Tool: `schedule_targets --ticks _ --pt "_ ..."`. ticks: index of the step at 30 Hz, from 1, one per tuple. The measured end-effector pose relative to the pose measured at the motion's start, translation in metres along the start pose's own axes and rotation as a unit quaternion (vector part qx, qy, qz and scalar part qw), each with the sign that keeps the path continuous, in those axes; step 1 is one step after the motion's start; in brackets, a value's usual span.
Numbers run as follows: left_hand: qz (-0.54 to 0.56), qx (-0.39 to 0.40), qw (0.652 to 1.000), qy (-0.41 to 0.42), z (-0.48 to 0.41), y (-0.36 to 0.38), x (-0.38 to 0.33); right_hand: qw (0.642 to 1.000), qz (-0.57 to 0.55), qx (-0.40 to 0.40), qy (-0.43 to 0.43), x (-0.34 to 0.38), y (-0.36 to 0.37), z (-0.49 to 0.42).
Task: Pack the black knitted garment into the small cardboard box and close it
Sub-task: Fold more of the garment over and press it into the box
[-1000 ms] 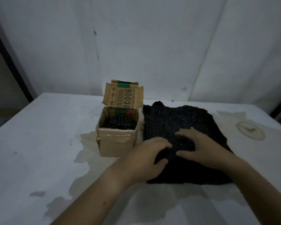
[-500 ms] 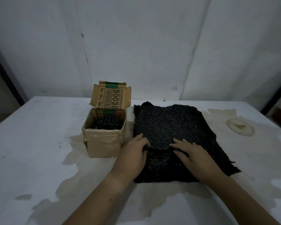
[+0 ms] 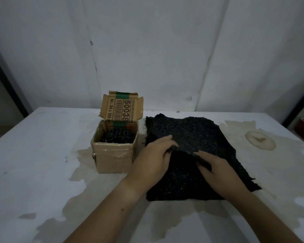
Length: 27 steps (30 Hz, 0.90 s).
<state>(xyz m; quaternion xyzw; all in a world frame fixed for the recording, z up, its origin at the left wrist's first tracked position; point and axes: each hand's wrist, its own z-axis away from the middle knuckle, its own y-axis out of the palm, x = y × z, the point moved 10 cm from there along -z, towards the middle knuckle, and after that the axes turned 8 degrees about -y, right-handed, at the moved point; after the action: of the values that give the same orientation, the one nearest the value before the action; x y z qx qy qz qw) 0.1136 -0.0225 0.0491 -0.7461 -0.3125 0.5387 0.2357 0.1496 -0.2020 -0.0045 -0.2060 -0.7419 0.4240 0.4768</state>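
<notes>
In the head view, the garment [image 3: 191, 134] lay on the table [image 3: 42, 155] just right of the box [image 3: 112, 158]. It was close beside the box, though I could not tell whether they touched. It was folded into a rough square, with its top layer raised along the near edge. My left hand [image 3: 153, 160] pinched that raised edge at its left end, fingers curled over the cloth. My right hand [image 3: 216, 167] had its fingers tucked under the same edge further right, the knit draped over them, so both hands were closed on the fabric and neither lay flat. I judged the garment to be soft, limp and light, but bulky. Its coarse, pebbly stitch looked easy to grip and not slippery, though a fold would likely flop or spring open if let go. The doubled edge looked the best place to hold, with both hands spread wide. The garment's spread was far wider than the box mouth, so I judged it needed more folding or a tight roll. The box was small plain cardboard with glossy brown tape across its front. Its flap [image 3: 121, 107] stood up at the back, printed with a barcode and a green stripe. Some dark knit [image 3: 118, 136] already sat inside, so I expected a snug fit and thin walls that might bulge. The tabletop was matte white with tan stains.
</notes>
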Motion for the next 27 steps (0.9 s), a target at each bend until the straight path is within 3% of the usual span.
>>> schedule_targets --ticks 4,10,15,20,22,25,27 --pt "0.027 -0.023 0.996 0.082 0.013 -0.053 -0.031 0.997 -0.002 -0.077 0.000 0.016 -0.026 0.000" --pt "0.028 -0.137 0.983 0.119 0.039 -0.159 -0.015 0.979 -0.100 -0.123 -0.125 0.104 -0.027 -0.023" --pt "0.000 -0.212 0.977 -0.013 0.056 -0.205 0.064 0.972 -0.029 -0.045 -0.228 0.169 0.018 -0.055" --pt "-0.183 -0.042 0.976 -0.106 0.058 -0.172 0.120 0.965 0.082 0.065 -0.242 0.195 0.053 -0.074" --pt "-0.215 -0.023 0.967 -0.132 0.054 -0.170 0.125 0.966 0.112 0.082 -0.217 0.200 0.055 -0.080" --pt "-0.207 -0.027 0.973 -0.102 0.034 -0.172 0.111 0.972 0.117 0.120 -0.166 0.200 0.059 -0.089" --pt "-0.216 0.011 0.972 -0.094 0.018 -0.163 0.108 0.972 0.135 0.140 -0.128 0.200 0.060 -0.098"
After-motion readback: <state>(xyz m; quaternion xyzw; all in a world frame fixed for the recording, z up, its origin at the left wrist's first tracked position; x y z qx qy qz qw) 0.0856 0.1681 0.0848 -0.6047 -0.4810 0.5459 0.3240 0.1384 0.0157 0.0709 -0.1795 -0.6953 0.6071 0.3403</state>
